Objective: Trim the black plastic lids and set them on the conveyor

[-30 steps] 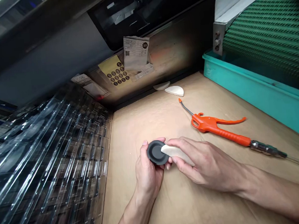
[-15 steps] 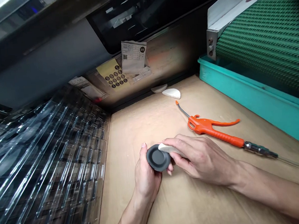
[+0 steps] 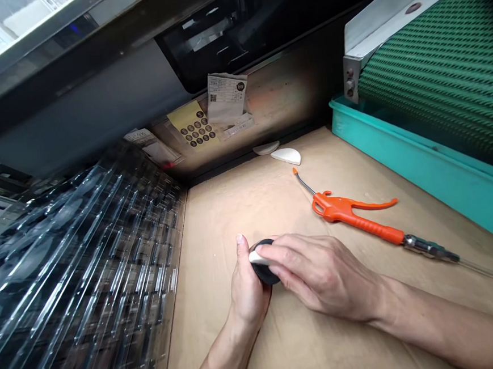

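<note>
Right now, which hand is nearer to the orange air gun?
Right. The right hand, gripping a white piece, is close to the orange air gun, not touching; the left hand, farther left, holds the black disc.

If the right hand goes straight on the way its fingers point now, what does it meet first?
Most likely the left hand: its thumb stands just ahead of the right hand, which holds a white piece on the black disc. Beyond lies the stack of clear trays; depth is unclear.
</note>
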`<state>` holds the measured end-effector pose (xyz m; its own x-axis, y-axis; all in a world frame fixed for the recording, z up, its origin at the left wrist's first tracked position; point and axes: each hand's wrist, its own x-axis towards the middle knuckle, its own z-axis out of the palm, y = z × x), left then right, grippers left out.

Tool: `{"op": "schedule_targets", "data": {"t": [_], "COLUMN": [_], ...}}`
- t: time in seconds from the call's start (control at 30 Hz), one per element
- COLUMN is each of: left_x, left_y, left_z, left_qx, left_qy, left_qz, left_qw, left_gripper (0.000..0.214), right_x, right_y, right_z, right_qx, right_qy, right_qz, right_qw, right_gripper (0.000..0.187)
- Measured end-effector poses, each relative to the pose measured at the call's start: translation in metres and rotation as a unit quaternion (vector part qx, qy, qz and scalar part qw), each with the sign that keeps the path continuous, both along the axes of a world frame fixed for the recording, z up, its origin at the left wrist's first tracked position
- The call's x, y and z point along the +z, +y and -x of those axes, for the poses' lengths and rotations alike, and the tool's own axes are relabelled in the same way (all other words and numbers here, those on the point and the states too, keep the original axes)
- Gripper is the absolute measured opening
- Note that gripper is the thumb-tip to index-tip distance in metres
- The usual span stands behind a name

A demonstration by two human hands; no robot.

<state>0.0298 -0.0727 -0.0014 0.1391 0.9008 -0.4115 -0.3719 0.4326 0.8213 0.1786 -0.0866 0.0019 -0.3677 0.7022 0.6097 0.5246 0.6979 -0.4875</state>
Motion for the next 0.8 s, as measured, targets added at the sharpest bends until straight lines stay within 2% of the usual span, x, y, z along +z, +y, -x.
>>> {"op": "schedule_targets", "data": {"t": [0.13, 0.17, 0.33, 0.53, 0.7, 0.8], "left_x": [-0.0016, -0.0021, -0.0029, -0.0007, -0.0029, -0.003], "left_y": [-0.0006, -0.0004, 0.0007, -0.0007, -0.0014, -0.0011], "left_z": [-0.0008, -0.0004, 0.0014, -0.0013, 0.0023, 0.0017], "left_qx": [-0.057, -0.056, -0.006, -0.01, -0.013, -0.013], "left_qy": [-0.009, -0.008, 0.004, -0.019, -0.008, -0.027], "left_qz": [-0.013, -0.015, -0.016, -0.019, -0.014, -0.01], "left_qw": [0.998, 0.998, 1.0, 1.0, 1.0, 0.999], "left_gripper": [0.062, 0.062, 0.058, 0.058, 0.065, 0.066], "right_x": [-0.0025, -0.0031, -0.0029, -0.003, -0.0034, -0.0022], "right_y": [0.004, 0.0043, 0.0023, 0.0026, 0.0013, 0.0012], "right_z": [-0.0049, -0.005, 0.0003, 0.0002, -0.0018, -0.0042], "right_qx": [-0.085, -0.079, 0.03, -0.023, 0.053, 0.028], "right_qy": [-0.024, -0.016, 0.03, 0.021, 0.035, 0.016], "right_qz": [0.012, 0.012, 0.002, 0.0, -0.007, -0.005], "right_qw": [0.996, 0.997, 0.999, 1.0, 0.998, 0.999], "right_gripper": [0.033, 0.033, 0.035, 0.036, 0.033, 0.032]}}
